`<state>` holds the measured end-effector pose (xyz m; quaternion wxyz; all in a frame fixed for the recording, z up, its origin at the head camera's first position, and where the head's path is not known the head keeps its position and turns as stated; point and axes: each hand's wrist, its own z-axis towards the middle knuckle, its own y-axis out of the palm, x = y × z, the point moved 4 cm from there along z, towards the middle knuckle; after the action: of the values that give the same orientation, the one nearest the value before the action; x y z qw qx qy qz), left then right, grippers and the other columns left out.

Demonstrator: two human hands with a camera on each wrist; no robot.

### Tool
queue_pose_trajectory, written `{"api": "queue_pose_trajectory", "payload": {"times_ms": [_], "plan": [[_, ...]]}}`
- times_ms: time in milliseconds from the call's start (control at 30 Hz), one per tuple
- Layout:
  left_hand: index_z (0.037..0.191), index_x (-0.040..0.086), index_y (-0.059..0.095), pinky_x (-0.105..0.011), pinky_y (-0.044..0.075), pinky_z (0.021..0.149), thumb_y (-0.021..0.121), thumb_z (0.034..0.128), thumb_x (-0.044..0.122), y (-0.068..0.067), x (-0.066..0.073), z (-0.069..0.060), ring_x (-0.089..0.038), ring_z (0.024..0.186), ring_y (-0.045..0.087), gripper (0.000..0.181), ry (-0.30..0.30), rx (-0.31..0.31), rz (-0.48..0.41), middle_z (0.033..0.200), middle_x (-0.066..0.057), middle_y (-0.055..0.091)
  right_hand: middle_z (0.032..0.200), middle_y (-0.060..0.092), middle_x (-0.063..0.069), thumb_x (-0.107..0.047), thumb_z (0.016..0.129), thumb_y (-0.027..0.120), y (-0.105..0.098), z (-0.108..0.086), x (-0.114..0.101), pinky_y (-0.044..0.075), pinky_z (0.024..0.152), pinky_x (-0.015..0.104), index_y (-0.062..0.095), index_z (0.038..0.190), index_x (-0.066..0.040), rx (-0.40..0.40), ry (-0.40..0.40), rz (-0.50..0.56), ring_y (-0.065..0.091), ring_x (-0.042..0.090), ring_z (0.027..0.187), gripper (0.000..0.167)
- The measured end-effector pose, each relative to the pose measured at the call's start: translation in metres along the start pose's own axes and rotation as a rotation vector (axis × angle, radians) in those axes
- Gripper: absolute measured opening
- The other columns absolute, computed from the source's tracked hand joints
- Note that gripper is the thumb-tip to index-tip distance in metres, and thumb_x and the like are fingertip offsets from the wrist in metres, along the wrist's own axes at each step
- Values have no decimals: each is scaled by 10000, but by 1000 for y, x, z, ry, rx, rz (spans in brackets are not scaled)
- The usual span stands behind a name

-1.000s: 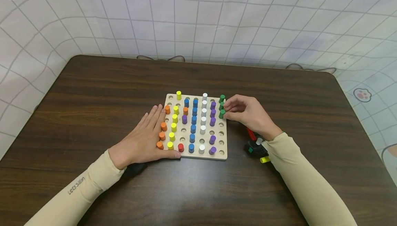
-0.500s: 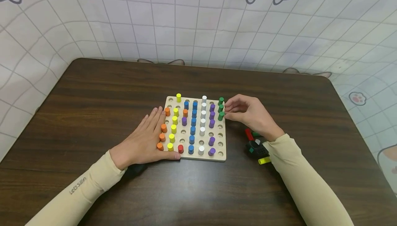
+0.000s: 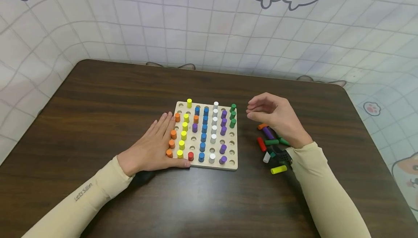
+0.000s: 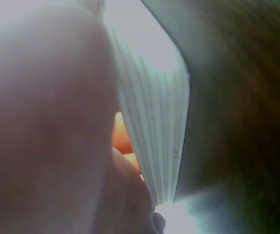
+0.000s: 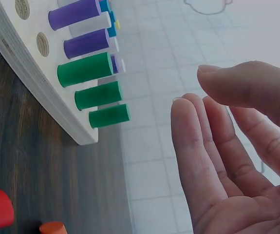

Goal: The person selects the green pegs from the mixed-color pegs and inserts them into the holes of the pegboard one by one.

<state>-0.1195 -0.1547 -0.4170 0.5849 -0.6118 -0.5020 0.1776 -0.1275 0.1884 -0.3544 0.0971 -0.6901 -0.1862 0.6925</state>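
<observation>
A pale wooden pegboard (image 3: pixel 234 165) lies on the table, with rows of coloured pegs standing in its round holes. My left hand (image 3: pixel 148 145) rests along the board's left side, fingers straight, thumb by the front edge. In the left wrist view, the board's layered edge (image 4: pixel 154 117) shows beside that hand. My right hand (image 3: pixel 277 116) hovers to the right of the board, thumb and fingers apart. Nothing sits between those fingers in the right wrist view. Closest to it on the board are three green pegs (image 5: pixel 85 69) in the far right column.
Loose pegs lie right of the board beneath my right wrist: a red peg (image 3: pixel 261 144), an orange peg (image 3: pixel 262 126), a purple peg (image 3: pixel 268 133), a yellow peg (image 3: pixel 279 169) and several others. A grid-patterned cloth (image 3: pixel 209 27) hangs behind the dark wooden table (image 3: pixel 124 85).
My right hand has moved away from the green pegs toward the right, uncovering more loose pegs. The left hand stays against the board. The head view has shifted slightly.
</observation>
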Motion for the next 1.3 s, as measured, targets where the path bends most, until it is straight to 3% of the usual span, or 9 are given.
{"api": "queue_pose_trajectory", "payload": {"times_ms": [367, 800, 1100, 1300], "plan": [[1665, 63, -23, -586, 84, 1337, 661, 739, 855, 3, 0, 4, -354, 1652, -16, 1398, 5, -14, -2, 1771, -114, -72, 1121, 730, 20, -221, 904, 818, -19, -9, 7, 644, 857, 329, 684, 1164, -92, 23, 17, -70, 743, 133, 1013, 320], [1664, 60, -29, -592, 76, 1336, 661, 734, 862, -1, -2, 4, -358, 1651, -23, 1409, 8, -12, 12, 1770, -116, -80, 1120, 737, -13, -320, 914, 803, -38, -19, 22, 616, 838, 261, 684, 1185, -127, 36, 45, -167, 735, 106, 988, 353], [1664, 62, -31, -592, 72, 1335, 653, 733, 870, 0, -1, 2, -360, 1651, -25, 1410, -1, -18, 7, 1769, -119, -80, 1097, 741, -16, -261, 921, 801, -46, -22, 28, 596, 829, 199, 692, 1183, -151, 17, 46, -241, 729, 80, 973, 305], [1665, 70, -35, -596, 77, 1334, 659, 735, 862, -1, -1, 0, -358, 1651, -25, 1406, -4, -14, -2, 1770, -113, -84, 1115, 738, -2, -306, 928, 791, -50, -24, 30, 592, 813, 197, 687, 1202, -151, 2, 51, -304, 723, 62, 969, 331]]}}
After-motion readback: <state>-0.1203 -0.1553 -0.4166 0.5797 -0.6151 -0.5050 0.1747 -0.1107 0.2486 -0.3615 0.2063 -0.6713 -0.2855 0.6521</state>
